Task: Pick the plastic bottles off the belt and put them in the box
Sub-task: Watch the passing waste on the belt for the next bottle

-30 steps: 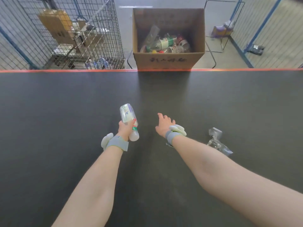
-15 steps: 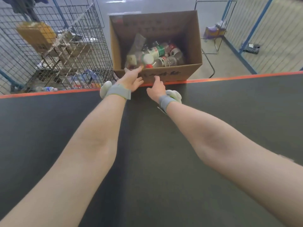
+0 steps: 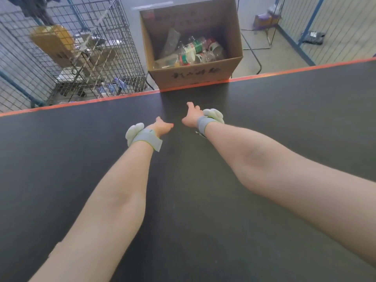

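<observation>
A brown cardboard box (image 3: 195, 75) stands on the floor just past the belt's far edge, with several plastic bottles (image 3: 191, 50) piled inside. The wide black belt (image 3: 284, 119) fills the lower view and no bottle shows on it. My left hand (image 3: 161, 128) hovers over the belt short of the box, fingers apart and holding nothing. To its right, my right hand (image 3: 191, 118) is also open and holds nothing. Both wrists wear grey straps with white pads.
An orange strip (image 3: 81, 101) edges the belt's far side. A wire cage (image 3: 71, 53) with cardboard and clutter stands left of the box. A thin metal frame (image 3: 258, 45) and blue-framed mesh fencing (image 3: 325, 27) are to the right.
My left hand carried a bottle to the box and let it go there. Both hands have since drawn back from the box rim over the belt, holding nothing.
</observation>
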`<state>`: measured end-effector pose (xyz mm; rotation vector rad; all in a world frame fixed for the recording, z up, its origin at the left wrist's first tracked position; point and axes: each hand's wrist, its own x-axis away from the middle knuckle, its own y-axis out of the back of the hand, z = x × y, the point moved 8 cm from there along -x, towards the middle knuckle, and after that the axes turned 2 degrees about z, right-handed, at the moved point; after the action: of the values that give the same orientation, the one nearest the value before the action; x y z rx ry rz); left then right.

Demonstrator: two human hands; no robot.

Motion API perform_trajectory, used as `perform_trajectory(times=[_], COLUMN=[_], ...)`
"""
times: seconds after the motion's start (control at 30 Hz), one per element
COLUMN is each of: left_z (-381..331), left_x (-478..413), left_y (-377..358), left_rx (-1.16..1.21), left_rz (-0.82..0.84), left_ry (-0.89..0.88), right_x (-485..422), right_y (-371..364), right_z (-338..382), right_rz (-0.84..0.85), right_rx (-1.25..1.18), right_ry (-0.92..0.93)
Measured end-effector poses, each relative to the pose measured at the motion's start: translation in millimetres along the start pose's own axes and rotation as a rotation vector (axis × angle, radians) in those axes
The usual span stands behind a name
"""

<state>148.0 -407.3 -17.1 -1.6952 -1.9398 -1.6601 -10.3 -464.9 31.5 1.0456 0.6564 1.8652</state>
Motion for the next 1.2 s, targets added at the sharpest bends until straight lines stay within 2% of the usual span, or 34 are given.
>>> perform_trajectory(times=[0.2, 0.37, 0.43, 0.57, 0.67, 0.8, 0.9, 1.0, 1.2], left_z=[69.4, 155.1, 200.0, 294.9, 335.8, 323.6, 290.5, 269.8, 293.4], left_x=[99.0, 147.5, 172.8, 210.6, 228.1, 248.8, 246.7, 251.2, 252.9], left_y=[-43.0, -84.2, -115.6, -161.8, -194.7, -226.2, -214.5, -189.3, -171.5], left_rx=[-0.238, -0.416, -0.457, -0.583, -0.618, -0.652, -0.6, -0.498, -0.576], left_rz=[-0.063, -0.096, -0.019, 0.081, 0.134, 0.044, -0.061, -0.15, -0.051], left_ry=[-0.031, 0.001, 0.027, 0.083, 0.027, -0.194, -0.263, -0.217, -0.043], right_x=[86.0, 156.8, 192.1, 251.7, 278.9, 309.6, 311.6, 305.4, 285.1], right_y=[-58.6, -125.9, -162.7, -222.5, -251.3, -281.7, -283.1, -268.9, -259.8], right_z=[-25.5, -65.8, -87.2, -115.2, -119.9, -122.6, -121.6, -110.0, -98.0], right_rz=[0.079, 0.244, 0.353, 0.444, 0.478, 0.491, 0.451, 0.37, 0.328], right_rx=[0.103, 0.289, 0.379, 0.398, 0.37, 0.5, 0.478, 0.436, 0.35], right_ry=[0.019, 0.078, 0.105, 0.129, 0.189, 0.323, 0.312, 0.278, 0.164])
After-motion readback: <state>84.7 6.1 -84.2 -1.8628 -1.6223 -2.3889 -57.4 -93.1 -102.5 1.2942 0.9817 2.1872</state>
